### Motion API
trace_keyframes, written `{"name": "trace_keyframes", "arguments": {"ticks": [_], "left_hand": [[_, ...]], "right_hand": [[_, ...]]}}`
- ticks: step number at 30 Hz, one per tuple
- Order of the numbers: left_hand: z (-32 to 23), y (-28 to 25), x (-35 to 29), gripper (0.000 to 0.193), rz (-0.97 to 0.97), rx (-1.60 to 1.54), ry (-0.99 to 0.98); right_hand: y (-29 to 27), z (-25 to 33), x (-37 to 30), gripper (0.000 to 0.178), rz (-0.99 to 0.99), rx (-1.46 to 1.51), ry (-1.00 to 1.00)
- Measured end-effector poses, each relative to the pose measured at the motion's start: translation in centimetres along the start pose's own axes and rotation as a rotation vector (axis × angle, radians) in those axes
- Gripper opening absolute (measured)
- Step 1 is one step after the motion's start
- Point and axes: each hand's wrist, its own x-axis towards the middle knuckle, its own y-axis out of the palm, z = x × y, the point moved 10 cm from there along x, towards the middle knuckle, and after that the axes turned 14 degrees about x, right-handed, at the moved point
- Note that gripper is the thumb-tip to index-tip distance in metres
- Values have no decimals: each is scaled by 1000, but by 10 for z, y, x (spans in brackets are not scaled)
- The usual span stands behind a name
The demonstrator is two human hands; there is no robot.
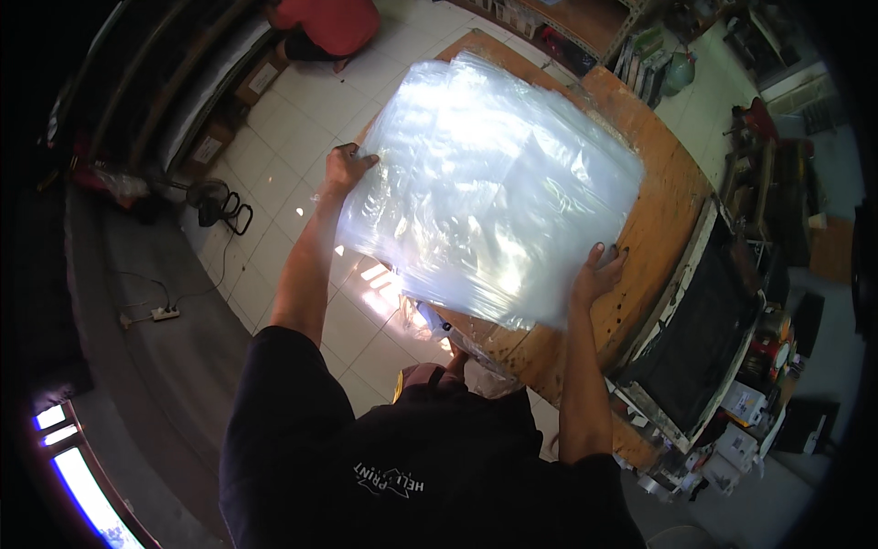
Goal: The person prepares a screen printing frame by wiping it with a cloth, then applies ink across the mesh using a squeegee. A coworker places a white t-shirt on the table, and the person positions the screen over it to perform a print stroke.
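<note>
A broad stack of clear plastic sheets or bags (494,183), shiny and crinkled, lies over the wooden table (663,197). Its left side reaches past the tabletop over the floor. My left hand (347,168) grips the stack's left edge, thumb on top and fingers curled beneath. At the near right corner my right hand (599,274) is against the plastic, its thumb and fingertips pointing up along the edge. How far its fingers close on the sheets is hard to make out. Bright light glares off the upper part and washes out detail there.
A dark framed panel (690,320) stands along the table's right side, with cluttered containers (741,430) beyond it. On the left are a black fan (210,199), a power strip (165,313) and shelving with cardboard boxes (261,78). A person in a red shirt (329,23) crouches at the far left.
</note>
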Motion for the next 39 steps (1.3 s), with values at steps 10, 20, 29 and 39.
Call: {"name": "trace_keyframes", "arguments": {"ticks": [10,20,29,39], "left_hand": [[-120,13,-164,77,-311,147,267],[-143,54,-130,71,-134,409,349],[-156,52,-96,76,89,514,263],[-370,84,-60,87,-172,410,730]], "right_hand": [[2,31,-18,80,-3,117,-136],[22,64,-29,79,59,104,-217],[46,28,-14,84,123,59,-41],[-1,4,-9,80,229,712,160]]}}
